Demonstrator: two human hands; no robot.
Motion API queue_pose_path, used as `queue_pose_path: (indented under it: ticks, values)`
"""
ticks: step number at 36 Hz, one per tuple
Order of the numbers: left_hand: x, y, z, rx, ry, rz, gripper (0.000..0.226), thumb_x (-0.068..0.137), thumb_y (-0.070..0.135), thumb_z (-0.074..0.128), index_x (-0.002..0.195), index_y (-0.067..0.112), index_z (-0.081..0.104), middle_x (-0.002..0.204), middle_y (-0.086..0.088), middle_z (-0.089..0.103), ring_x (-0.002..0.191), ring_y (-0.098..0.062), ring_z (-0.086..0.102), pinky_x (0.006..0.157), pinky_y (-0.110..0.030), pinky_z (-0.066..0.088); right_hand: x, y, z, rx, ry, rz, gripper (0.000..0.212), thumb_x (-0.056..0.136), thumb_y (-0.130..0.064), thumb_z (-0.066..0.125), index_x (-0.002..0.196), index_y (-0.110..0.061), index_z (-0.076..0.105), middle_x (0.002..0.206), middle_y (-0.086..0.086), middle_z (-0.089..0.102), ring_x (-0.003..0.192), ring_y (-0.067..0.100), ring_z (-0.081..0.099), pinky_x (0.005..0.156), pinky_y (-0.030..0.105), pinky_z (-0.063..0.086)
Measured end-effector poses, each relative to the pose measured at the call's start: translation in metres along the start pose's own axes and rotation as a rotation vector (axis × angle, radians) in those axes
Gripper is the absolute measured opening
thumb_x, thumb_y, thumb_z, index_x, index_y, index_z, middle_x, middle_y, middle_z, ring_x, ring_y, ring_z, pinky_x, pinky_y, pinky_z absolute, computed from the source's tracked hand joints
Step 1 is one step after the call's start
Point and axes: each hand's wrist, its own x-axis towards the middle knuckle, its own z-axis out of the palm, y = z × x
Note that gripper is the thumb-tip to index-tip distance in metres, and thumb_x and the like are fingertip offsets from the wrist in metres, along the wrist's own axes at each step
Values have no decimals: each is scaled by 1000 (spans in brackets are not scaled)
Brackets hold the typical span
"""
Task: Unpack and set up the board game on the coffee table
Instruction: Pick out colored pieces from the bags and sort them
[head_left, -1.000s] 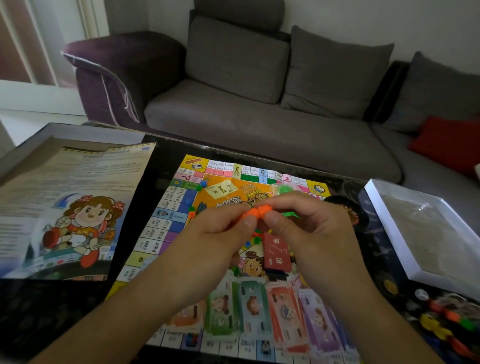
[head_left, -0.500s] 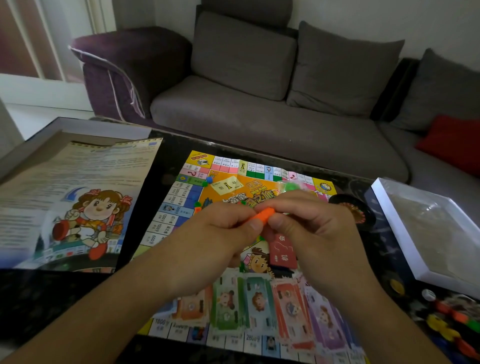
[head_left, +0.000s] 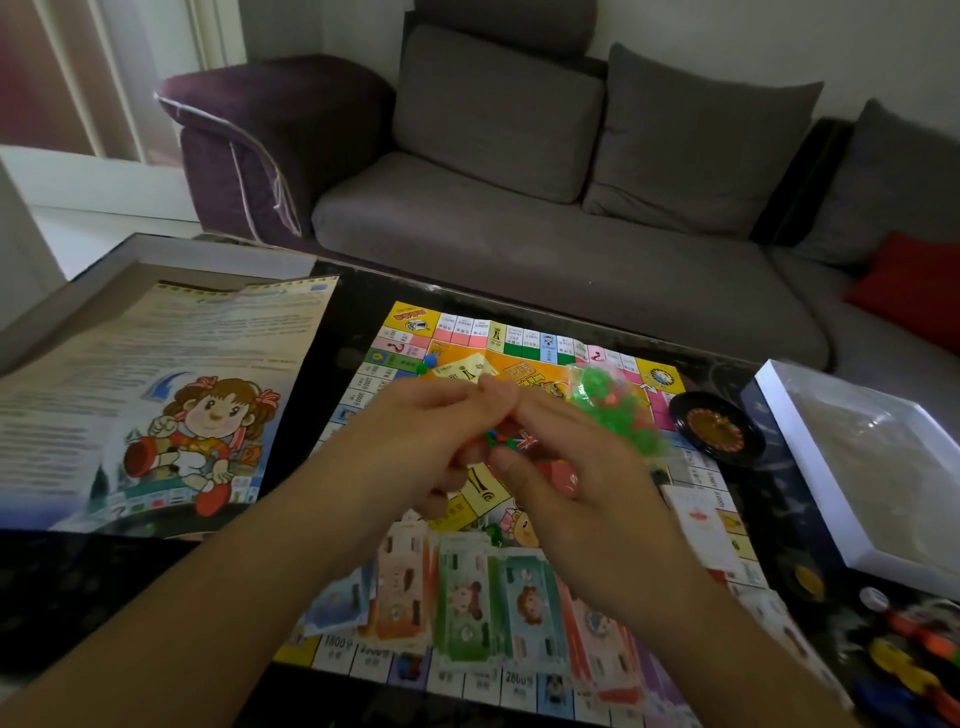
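1. Banknotes (head_left: 483, 597) nearest the camera, fanned in a row along the near edge of the game board (head_left: 613, 525). They look thin, light and bendy, easy to scatter; my call is to slide them or lift them by an edge.
2. Hands next, meeting over the board's middle. The left hand (head_left: 415, 441) has its fingers curled in, tips pressed against the right's; what it pinches is hidden. The right hand (head_left: 582, 493) is curled too, and small red, green and blue bits (head_left: 506, 441) show between the two. I can't tell which hand has them.
3. Just beyond the right hand, a clear bag of green and pink pieces (head_left: 608, 410), blurred. Soft plastic, light, rattly contents; best taken at the neck, I'd judge.
4. Right of that, a small black roulette wheel (head_left: 719, 428) rests at the board's edge: rigid, grip by the rim.
5. Far left, the rule sheet (head_left: 171, 395) lies flat on the coffee table (head_left: 332, 332); far right, the white box tray (head_left: 810, 457).
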Motion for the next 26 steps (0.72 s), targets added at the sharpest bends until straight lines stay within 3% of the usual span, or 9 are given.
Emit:
queue_pose_path:
  ticks: [3,7,9,11,15,18,23,26]
  values:
    - [9,3,-18,-48,93,-33,24,101,33,61,87,16,68,61,3,44,47,-9,29,41,-21,25,7,7,2,-23,-7,209,63,103,-17,64,155,-47,42,134,-32,58,119,-8,57,89,15,53]
    - [18,8,-46,-156,254,-58,22,99,30,57,82,17,59,59,4,43,48,-9,26,39,-21,23,27,27,7,-174,78,354,33,102,-10,61,120,-37,64,113,-23,64,101,-7,60,70,8,49]
    - [20,7,-56,-180,296,-54,21,98,29,57,80,17,58,59,4,42,47,-8,25,38,-20,22,38,38,16,-221,63,362,28,100,-6,60,108,-32,66,103,-21,65,95,-7,59,70,7,46]
    - [22,7,-61,-178,323,-48,21,97,27,57,79,17,57,57,4,41,46,-9,25,37,-21,22,50,45,31,-281,5,365,27,100,-4,59,111,-25,70,102,-17,66,95,-1,61,76,11,49]
    - [26,7,-63,-119,358,-31,22,96,25,55,76,16,56,56,3,40,46,-10,25,39,-23,24,77,51,62,-394,-116,357,34,98,-5,59,126,-20,72,118,-1,70,107,18,64,92,39,59]
    - [27,7,-62,-87,383,-5,23,95,24,55,74,16,55,55,2,39,46,-11,25,42,-23,24,95,51,83,-430,-152,342,26,97,-17,64,121,-22,72,115,0,70,103,22,65,83,40,61]
    - [32,8,-61,-97,414,-10,22,99,25,57,83,13,64,58,2,44,46,-10,28,44,-23,25,116,51,113,-646,-173,290,23,96,-43,71,102,-20,71,99,2,70,96,23,65,82,40,60]
    - [34,6,-63,-70,409,-31,22,101,28,56,89,14,67,62,1,47,46,-9,30,44,-22,27,119,49,121,-769,-195,260,19,98,-31,70,112,-18,66,107,5,69,102,24,64,84,38,56]
